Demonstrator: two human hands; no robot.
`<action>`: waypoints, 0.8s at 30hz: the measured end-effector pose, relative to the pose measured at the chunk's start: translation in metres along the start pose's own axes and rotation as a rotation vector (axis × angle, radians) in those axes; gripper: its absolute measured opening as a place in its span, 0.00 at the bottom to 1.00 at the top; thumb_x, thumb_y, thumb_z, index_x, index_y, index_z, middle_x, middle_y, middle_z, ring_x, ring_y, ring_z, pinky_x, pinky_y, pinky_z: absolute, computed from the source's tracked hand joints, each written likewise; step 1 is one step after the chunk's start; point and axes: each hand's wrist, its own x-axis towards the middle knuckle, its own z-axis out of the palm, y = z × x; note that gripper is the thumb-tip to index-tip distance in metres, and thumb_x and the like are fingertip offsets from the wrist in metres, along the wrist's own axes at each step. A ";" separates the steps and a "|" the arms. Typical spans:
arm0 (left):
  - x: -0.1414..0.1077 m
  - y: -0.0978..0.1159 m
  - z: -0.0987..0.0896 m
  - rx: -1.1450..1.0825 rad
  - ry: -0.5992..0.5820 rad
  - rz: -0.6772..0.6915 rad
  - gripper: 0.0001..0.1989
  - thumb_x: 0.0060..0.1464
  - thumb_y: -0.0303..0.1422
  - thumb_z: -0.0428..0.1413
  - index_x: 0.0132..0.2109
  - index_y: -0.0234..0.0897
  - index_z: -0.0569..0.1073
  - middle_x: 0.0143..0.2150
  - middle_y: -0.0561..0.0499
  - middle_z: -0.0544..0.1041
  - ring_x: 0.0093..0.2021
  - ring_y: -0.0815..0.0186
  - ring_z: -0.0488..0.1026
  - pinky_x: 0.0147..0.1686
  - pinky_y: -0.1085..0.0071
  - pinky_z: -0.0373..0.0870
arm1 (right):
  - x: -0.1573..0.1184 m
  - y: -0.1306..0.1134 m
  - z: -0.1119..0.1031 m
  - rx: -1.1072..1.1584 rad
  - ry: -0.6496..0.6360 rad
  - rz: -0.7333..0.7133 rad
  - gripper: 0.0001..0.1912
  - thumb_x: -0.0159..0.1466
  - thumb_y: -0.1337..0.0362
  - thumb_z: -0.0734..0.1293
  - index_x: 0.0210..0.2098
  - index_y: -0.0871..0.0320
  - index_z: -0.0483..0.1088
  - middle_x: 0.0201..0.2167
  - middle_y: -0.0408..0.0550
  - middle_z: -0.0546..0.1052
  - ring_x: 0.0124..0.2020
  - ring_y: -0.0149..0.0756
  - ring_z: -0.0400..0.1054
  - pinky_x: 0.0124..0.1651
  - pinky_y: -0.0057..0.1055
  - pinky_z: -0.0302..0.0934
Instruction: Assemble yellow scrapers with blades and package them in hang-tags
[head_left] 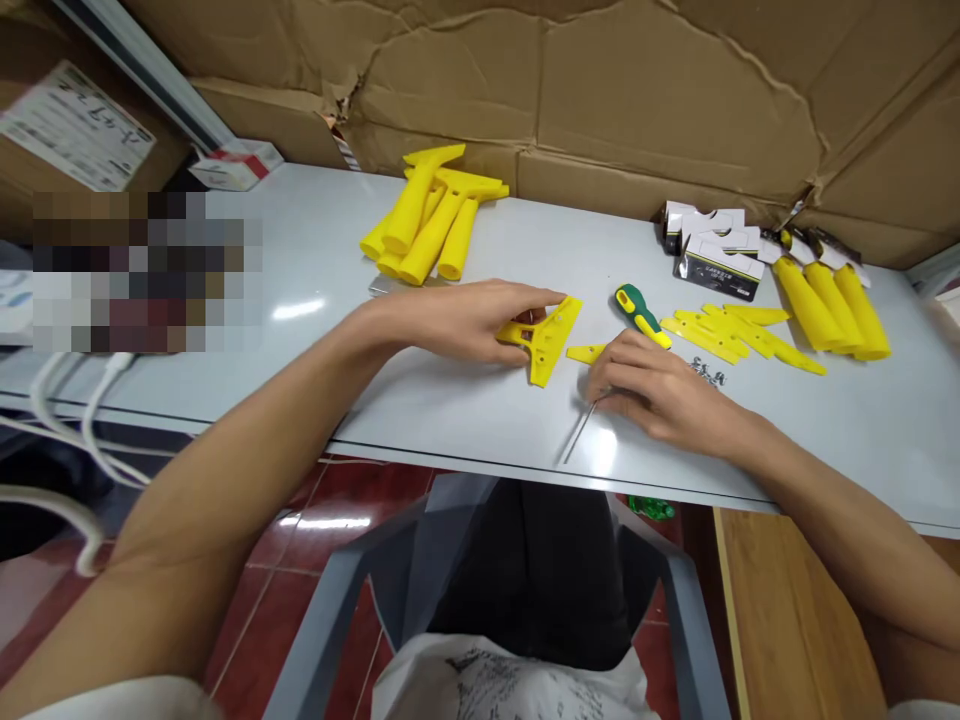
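My left hand [487, 322] is closed around a yellow plastic scraper handle [551, 342], its wide T-shaped head facing right above the white table. My right hand [656, 385] is closed, with a thin metal strip [579, 432] sticking out below its fingers toward the table's front edge. Beside the right fingertips a flat yellow plate [583, 353] lies partly hidden by the hand. Just behind that hand is a green and yellow screwdriver [639, 312]. Small screws [707, 373] are heaped to the right of the knuckles.
Flat yellow plates [739, 330] lie in a pile at the right, near upright yellow handles [832, 310] and small black-and-white boxes [720, 265]. More yellow scraper handles [431, 215] are stacked at the back. White cables [97, 410] hang at the left edge; cardboard [637, 100] walls the rear.
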 end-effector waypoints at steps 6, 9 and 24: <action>0.002 0.006 0.003 -0.138 0.125 0.027 0.35 0.63 0.41 0.61 0.75 0.43 0.69 0.55 0.47 0.84 0.54 0.58 0.82 0.54 0.67 0.75 | -0.001 0.002 -0.015 0.497 0.416 0.245 0.14 0.67 0.61 0.80 0.51 0.51 0.80 0.40 0.45 0.82 0.39 0.36 0.78 0.46 0.38 0.76; 0.006 0.013 0.010 -0.247 0.215 0.077 0.33 0.61 0.41 0.63 0.72 0.41 0.72 0.51 0.48 0.85 0.50 0.60 0.83 0.53 0.68 0.77 | 0.000 0.004 -0.018 0.680 0.526 0.365 0.26 0.61 0.61 0.83 0.56 0.49 0.77 0.36 0.42 0.81 0.33 0.34 0.77 0.39 0.34 0.75; 0.014 0.035 0.041 -0.327 0.427 0.174 0.24 0.61 0.33 0.63 0.64 0.40 0.79 0.47 0.50 0.87 0.46 0.65 0.84 0.52 0.70 0.78 | 0.010 0.002 -0.004 0.735 0.626 0.530 0.19 0.53 0.55 0.87 0.35 0.54 0.79 0.30 0.41 0.80 0.28 0.29 0.72 0.36 0.33 0.73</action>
